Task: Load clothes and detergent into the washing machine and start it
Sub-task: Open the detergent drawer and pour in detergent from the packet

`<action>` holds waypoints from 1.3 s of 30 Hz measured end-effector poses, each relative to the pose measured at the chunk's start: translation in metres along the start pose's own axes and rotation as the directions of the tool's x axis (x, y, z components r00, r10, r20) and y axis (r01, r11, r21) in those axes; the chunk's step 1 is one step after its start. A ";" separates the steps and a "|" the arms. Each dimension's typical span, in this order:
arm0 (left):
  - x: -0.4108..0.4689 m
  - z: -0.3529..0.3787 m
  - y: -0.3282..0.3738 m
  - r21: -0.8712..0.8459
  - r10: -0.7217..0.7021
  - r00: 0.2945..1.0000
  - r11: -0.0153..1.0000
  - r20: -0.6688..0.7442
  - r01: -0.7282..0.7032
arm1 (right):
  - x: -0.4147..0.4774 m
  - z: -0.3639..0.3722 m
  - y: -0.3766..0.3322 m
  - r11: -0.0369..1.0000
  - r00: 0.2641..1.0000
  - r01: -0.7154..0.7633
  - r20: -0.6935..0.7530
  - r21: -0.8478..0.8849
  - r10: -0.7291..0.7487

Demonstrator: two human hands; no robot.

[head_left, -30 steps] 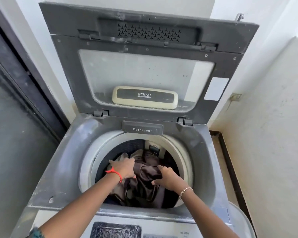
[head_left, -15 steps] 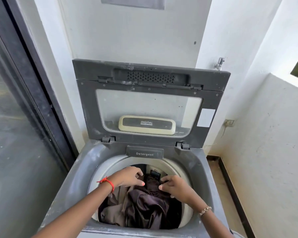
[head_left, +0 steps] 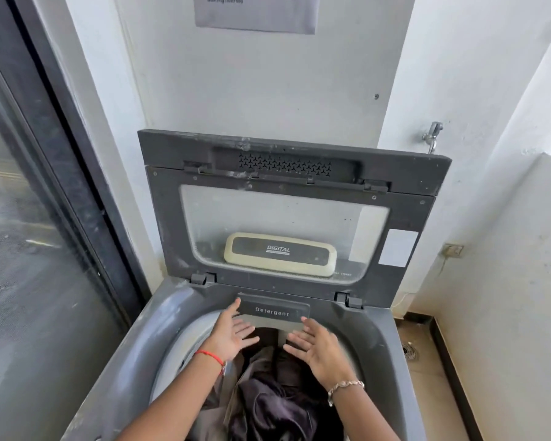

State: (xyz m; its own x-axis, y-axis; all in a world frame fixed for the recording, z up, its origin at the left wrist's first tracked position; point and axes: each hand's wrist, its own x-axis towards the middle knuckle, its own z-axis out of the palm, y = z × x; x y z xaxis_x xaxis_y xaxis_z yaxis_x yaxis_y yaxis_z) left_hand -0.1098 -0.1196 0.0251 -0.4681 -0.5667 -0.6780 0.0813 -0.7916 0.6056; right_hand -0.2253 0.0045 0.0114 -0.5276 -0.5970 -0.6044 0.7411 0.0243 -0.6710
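A grey top-loading washing machine (head_left: pixel 134 351) fills the lower middle of the head view, its lid (head_left: pixel 287 218) standing upright and open. Dark brown and black clothes (head_left: pixel 268 405) lie piled in the drum. At the back rim sits a closed drawer labelled Detergent (head_left: pixel 272 311). My left hand (head_left: pixel 233 332) hovers above the clothes with fingers spread, its fingertip near the drawer's left corner. My right hand (head_left: pixel 315 345) hovers beside it, fingers apart, just below the drawer's right end. Neither hand holds anything.
A dark-framed glass door (head_left: pixel 45 233) stands close on the left. A low white wall (head_left: pixel 506 281) closes in the right side, with a tap (head_left: pixel 431 135) above it and a floor drain (head_left: pixel 409 351) beside the machine. A paper notice (head_left: pixel 255 11) hangs on the wall behind.
Both hands let go of the clothes, lifted out of the drum and opened, moving up toward the detergent drawer. The view tilted upward, showing more wall.
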 end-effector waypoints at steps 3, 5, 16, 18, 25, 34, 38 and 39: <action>0.016 -0.002 0.005 -0.054 0.011 1.000 0.998 -0.025 -0.012 | 0.018 0.007 0.005 0.995 0.999 -0.046 -0.021 0.090 0.048; 0.027 -0.001 0.005 -0.086 0.021 0.999 0.996 -0.036 -0.024 | 0.027 0.014 0.006 0.991 0.997 -0.045 -0.053 0.126 0.052; 0.068 0.002 0.001 -0.088 0.056 0.980 0.993 -0.190 -0.074 | 0.055 0.032 0.014 0.986 0.975 0.017 -0.223 0.165 0.020; 0.071 0.001 0.001 -0.062 0.063 0.976 0.995 -0.210 -0.077 | 0.059 0.033 0.014 0.985 0.964 0.030 -0.265 0.168 0.016; 0.075 -0.007 -0.007 -0.039 0.144 0.956 0.986 -0.255 -0.160 | 0.070 0.031 0.020 0.975 0.960 0.085 -0.278 0.204 -0.025; 0.088 -0.008 -0.008 0.030 0.241 0.932 0.970 -0.272 -0.242 | 0.082 0.027 0.025 0.949 0.967 0.166 -0.234 0.269 -0.103; 0.089 -0.008 -0.010 0.034 0.242 0.925 0.969 -0.294 -0.243 | 0.075 0.026 0.025 0.929 0.960 0.200 -0.253 0.311 -0.122; 0.089 -0.008 -0.010 0.035 0.247 0.923 0.968 -0.296 -0.248 | 0.074 0.026 0.025 0.923 0.958 0.217 -0.250 0.316 -0.140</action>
State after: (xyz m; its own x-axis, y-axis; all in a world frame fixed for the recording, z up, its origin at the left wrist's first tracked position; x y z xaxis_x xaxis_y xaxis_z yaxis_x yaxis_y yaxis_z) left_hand -0.1454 -0.1640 -0.0446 -0.1514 -0.7860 -0.5994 0.1644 -0.6179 0.7688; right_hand -0.2348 -0.0595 -0.0393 -0.7126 -0.3753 -0.5927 0.7013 -0.3608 -0.6147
